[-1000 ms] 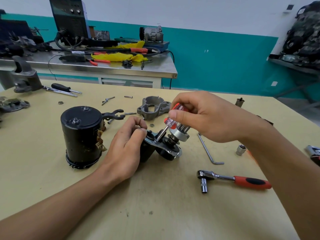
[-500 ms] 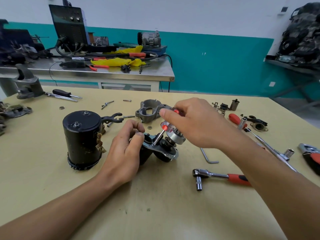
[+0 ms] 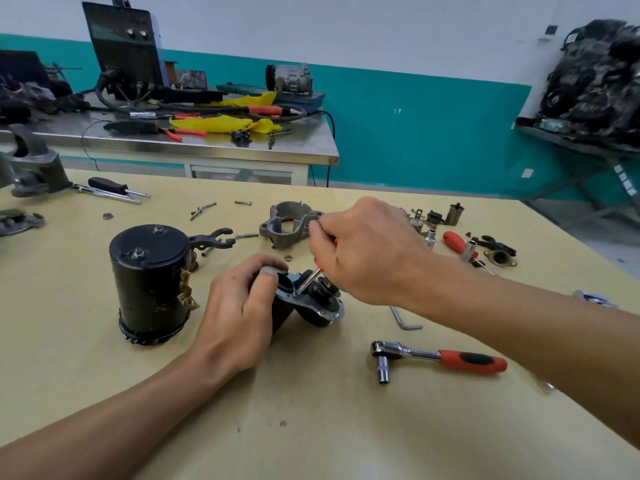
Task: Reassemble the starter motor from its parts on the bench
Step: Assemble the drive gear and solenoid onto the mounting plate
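Observation:
My left hand (image 3: 239, 313) grips the black gear housing with its grey metal plate (image 3: 313, 306), lying tilted on the bench. My right hand (image 3: 367, 254) holds a small red-handled screwdriver (image 3: 308, 280) whose metal shaft points down at the plate; the handle is mostly hidden in my palm. The black cylindrical motor body (image 3: 149, 282) stands upright to the left, with a black fork lever (image 3: 213, 239) beside its top. A grey cast end housing (image 3: 289, 223) lies behind my hands.
A ratchet with red handle (image 3: 440, 358) and a hex key (image 3: 403, 318) lie to the right. Small parts, sockets and a red screwdriver (image 3: 457, 242) sit at the far right. Loose bolts (image 3: 202, 209) and a black-handled screwdriver (image 3: 110, 187) lie at the back left, near a vise (image 3: 31, 168).
My right hand has turned over the screwdriver, so its back now hides the handle and the silver gear. My view has shifted left and down. My left hand keeps its grip.

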Tool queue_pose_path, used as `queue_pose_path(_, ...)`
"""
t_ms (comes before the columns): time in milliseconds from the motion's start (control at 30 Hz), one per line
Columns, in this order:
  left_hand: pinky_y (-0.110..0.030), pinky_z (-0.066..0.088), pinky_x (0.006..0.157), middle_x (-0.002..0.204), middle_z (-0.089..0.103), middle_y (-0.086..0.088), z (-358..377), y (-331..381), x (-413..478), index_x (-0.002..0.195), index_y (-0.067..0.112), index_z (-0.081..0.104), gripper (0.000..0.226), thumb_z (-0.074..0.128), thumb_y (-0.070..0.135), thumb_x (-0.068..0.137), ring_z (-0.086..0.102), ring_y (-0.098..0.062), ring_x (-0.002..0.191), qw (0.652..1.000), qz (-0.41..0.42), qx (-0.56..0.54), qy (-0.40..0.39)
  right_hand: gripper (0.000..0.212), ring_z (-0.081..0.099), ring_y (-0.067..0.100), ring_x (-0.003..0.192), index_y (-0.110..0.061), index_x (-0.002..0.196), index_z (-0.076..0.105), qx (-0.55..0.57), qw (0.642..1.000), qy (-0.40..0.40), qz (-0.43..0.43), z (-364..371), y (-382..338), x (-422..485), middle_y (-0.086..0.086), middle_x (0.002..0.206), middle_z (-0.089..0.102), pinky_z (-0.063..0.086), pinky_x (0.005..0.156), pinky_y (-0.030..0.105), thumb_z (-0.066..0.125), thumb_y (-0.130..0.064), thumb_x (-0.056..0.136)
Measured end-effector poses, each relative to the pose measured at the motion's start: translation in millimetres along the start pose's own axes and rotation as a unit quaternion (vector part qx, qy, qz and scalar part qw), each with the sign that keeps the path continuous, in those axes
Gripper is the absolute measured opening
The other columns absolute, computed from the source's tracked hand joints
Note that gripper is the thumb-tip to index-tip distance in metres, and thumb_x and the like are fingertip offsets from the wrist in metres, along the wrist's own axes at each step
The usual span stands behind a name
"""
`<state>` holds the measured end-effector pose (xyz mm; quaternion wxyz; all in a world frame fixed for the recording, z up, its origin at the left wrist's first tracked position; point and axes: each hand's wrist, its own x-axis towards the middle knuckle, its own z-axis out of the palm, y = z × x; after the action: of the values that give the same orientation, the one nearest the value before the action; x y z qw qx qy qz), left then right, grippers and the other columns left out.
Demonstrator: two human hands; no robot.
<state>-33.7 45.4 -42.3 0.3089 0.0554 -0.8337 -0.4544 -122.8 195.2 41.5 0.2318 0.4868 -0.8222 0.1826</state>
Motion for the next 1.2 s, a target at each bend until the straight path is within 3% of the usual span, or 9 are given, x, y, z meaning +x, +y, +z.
queue_pose_path(133, -0.014, 0.041, 0.062, 0.076, 0.067, 0.001, 1, 5, -7, 0.092, 0.027, 0.064, 0.038, 0.033, 0.046, 0.083, 0.058, -0.007, 0.079, 0.999, 0.034, 0.014, 0.028, 0.052, 0.046, 0.015, 0.038, -0.014, 0.05, 0.049, 0.05, 0.997, 0.016, 0.058, 3, 1, -12, 0.0, 0.045, 0.052, 0.041, 0.043, 0.029, 0.044, -0.028, 0.1)
queue_pose_path(267, -0.033, 0.046, 0.06, 0.073, 0.064, 0.0, 1, 10, -11, 0.106, 0.02, 0.065, 0.046, 0.034, 0.048, 0.085, 0.055, -0.014, 0.068, 0.99, 0.092, 0.109, 0.006, 0.057, 0.033, 0.009, 0.032, -0.016, 0.045, 0.043, 0.054, 0.99, 0.002, 0.128, -1, 4, -28, -0.003, 0.04, 0.042, 0.023, 0.038, 0.019, 0.043, -0.028, 0.101)
queue_pose_path(400, -0.036, 0.05, 0.063, 0.075, 0.066, 0.003, 2, 11, -11, 0.103, 0.026, 0.063, 0.042, 0.033, 0.049, 0.086, 0.059, -0.008, 0.076, 0.995, 0.067, 0.07, 0.011, 0.055, 0.041, 0.013, 0.037, -0.018, 0.048, 0.042, 0.069, 0.989, 0.043, 0.12, -2, -10, -34, -0.003, 0.042, 0.047, 0.028, 0.041, 0.025, 0.046, -0.034, 0.1)
queue_pose_path(500, -0.038, 0.049, 0.062, 0.073, 0.064, 0.002, 0, 6, -10, 0.106, 0.028, 0.061, 0.04, 0.035, 0.049, 0.085, 0.057, -0.011, 0.069, 0.993, 0.081, 0.088, -0.013, 0.052, 0.053, 0.014, 0.046, -0.015, 0.054, 0.056, 0.059, 0.982, 0.026, 0.177, -14, 1, -24, -0.002, 0.052, 0.06, 0.037, 0.044, 0.026, 0.049, -0.041, 0.099)
queue_pose_path(667, -0.034, 0.047, 0.067, 0.079, 0.065, 0.003, -7, -1, -10, 0.105, 0.029, 0.059, 0.036, 0.035, 0.046, 0.085, 0.058, -0.014, 0.075, 0.993, 0.088, 0.048, -0.056, 0.048, 0.047, -0.001, 0.044, -0.023, 0.051, 0.052, 0.107, 0.93, 0.193, 0.293, -44, 51, -21, -0.019, 0.045, 0.055, 0.03, 0.048, 0.026, 0.052, -0.033, 0.098)
queue_pose_path(800, -0.017, 0.042, 0.068, 0.086, 0.066, 0.003, -7, -3, -3, 0.101, 0.025, 0.063, 0.031, 0.037, 0.034, 0.086, 0.058, -0.011, 0.084, 0.996, 0.053, -0.001, -0.07, 0.039, 0.062, 0.018, 0.074, -0.019, 0.076, 0.071, 0.043, 0.934, 0.076, 0.347, -6, 63, -38, -0.002, 0.075, 0.069, 0.052, 0.069, 0.038, 0.053, -0.048, 0.096)
queue_pose_path(933, -0.025, 0.045, 0.071, 0.086, 0.066, 0.002, -10, -5, -1, 0.103, 0.025, 0.062, 0.038, 0.032, 0.039, 0.083, 0.059, -0.015, 0.084, 0.993, 0.055, -0.022, -0.103, 0.034, 0.06, 0.018, 0.077, -0.018, 0.082, 0.077, 0.024, 0.941, 0.052, 0.334, 18, 72, -54, -0.002, 0.076, 0.07, 0.05, 0.072, 0.036, 0.063, -0.048, 0.091)
queue_pose_path(1067, -0.028, 0.046, 0.075, 0.093, 0.068, 0.003, -11, -9, 5, 0.108, 0.027, 0.062, 0.04, 0.033, 0.036, 0.082, 0.062, -0.016, 0.09, 0.991, 0.052, -0.039, -0.114, 0.017, 0.055, 0.004, 0.07, -0.02, 0.085, 0.079, 0.053, 0.95, 0.038, 0.304, 29, 68, -61, -0.007, 0.074, 0.067, 0.038, 0.061, 0.018, 0.075, -0.036, 0.084)
queue_pose_path(1200, -0.026, 0.047, 0.081, 0.104, 0.069, 0.001, -11, -12, 9, 0.112, 0.02, 0.064, 0.041, 0.036, 0.025, 0.083, 0.063, -0.015, 0.099, 0.988, 0.061, -0.054, -0.128, 0.019, 0.063, 0.011, 0.081, -0.02, 0.093, 0.079, 0.089, 0.949, 0.006, 0.302, 35, 61, -66, -0.004, 0.086, 0.073, 0.052, 0.074, 0.03, 0.076, -0.037, 0.084)
